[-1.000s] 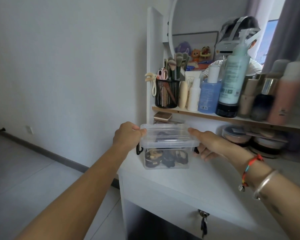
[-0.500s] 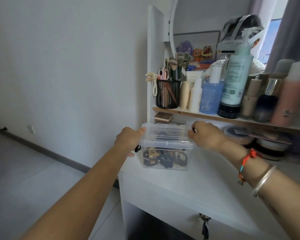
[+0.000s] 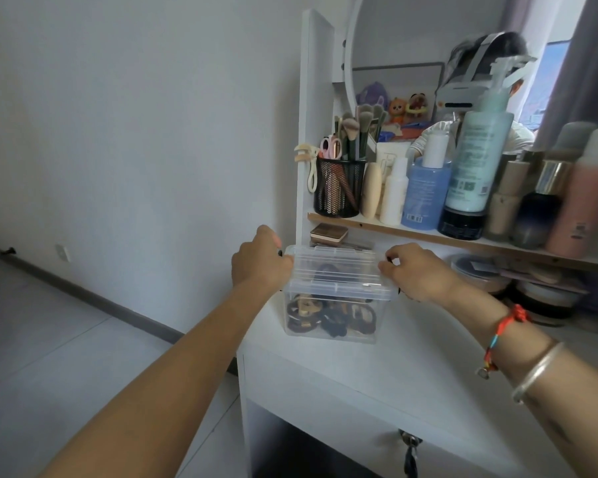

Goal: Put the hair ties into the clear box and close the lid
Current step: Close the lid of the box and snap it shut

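Observation:
A clear plastic box (image 3: pixel 332 324) stands on the white dressing table (image 3: pixel 411 367), near its left edge. Its clear lid (image 3: pixel 335 274) lies on top. Several dark and tan hair ties (image 3: pixel 328 315) lie inside on the bottom. My left hand (image 3: pixel 259 263) presses against the lid's left end, fingers curled over a black side latch. My right hand (image 3: pixel 418 270) is curled on the lid's right end, fingertips at the other black latch. Both latches are mostly hidden by my hands.
A wooden shelf (image 3: pixel 463 239) just behind the box carries a black mesh brush cup (image 3: pixel 339 188), bottles and jars. Compacts (image 3: pixel 328 232) and round tins (image 3: pixel 477 270) sit under it. A round mirror (image 3: pixel 411 46) hangs above. A key (image 3: pixel 409 453) hangs in the drawer front.
The box went from held just above the table to resting on it. My right hand curled from an open side grip onto the lid's right end; my left hand moved up to the lid.

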Demonstrator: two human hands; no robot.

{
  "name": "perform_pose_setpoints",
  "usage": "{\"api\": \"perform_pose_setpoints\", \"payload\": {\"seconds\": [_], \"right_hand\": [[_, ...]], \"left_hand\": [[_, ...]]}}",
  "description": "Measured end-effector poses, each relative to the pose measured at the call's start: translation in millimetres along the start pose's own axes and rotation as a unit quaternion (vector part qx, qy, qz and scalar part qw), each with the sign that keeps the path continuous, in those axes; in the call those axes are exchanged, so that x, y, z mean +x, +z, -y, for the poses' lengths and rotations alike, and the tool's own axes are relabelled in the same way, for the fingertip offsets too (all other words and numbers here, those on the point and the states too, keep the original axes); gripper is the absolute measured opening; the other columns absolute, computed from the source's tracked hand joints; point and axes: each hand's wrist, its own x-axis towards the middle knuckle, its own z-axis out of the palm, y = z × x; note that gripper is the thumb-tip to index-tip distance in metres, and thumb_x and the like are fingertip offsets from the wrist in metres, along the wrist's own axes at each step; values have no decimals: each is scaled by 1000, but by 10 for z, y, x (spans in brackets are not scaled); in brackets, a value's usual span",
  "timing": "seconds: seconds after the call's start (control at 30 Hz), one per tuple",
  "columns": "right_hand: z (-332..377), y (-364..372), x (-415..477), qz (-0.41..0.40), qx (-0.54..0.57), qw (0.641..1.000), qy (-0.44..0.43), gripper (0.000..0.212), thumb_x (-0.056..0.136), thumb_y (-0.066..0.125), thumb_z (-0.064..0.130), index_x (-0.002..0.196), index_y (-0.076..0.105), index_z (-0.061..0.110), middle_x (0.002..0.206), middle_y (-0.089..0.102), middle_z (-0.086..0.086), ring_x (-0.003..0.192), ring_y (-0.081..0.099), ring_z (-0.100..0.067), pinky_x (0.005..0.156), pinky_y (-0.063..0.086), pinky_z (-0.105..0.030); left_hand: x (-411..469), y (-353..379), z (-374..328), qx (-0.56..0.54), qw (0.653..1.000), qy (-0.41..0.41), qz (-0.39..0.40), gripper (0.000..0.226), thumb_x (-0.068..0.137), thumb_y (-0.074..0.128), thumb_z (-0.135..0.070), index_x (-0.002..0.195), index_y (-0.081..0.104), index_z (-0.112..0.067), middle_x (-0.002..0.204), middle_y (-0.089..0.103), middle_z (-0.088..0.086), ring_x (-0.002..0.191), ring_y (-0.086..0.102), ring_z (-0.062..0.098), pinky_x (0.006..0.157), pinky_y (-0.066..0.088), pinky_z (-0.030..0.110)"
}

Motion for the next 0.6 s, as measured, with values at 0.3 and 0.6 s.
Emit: {"api": "perform_pose_setpoints", "payload": {"seconds": [0.3,0.6], "right_hand": [[117,56,113,25,-12,1000,10,25,91,42,27,105,49,7,62,51,-3,49,48,-14,40,39,-23],[327,271,369,-5,62,998,8,17,92,39,21,84,48,9,77,56,-11,59,55,-24,47,45,-29]], "left_hand": [[175,6,4,67,997,38,16,19,91,47,-14,108,48,-6,104,62,17,79,46,24,69,38,32],[730,136,93,51,998,18,25,17,92,44,-13,105,50,-4,107,60,20,80,44,25,70,38,34]]}}
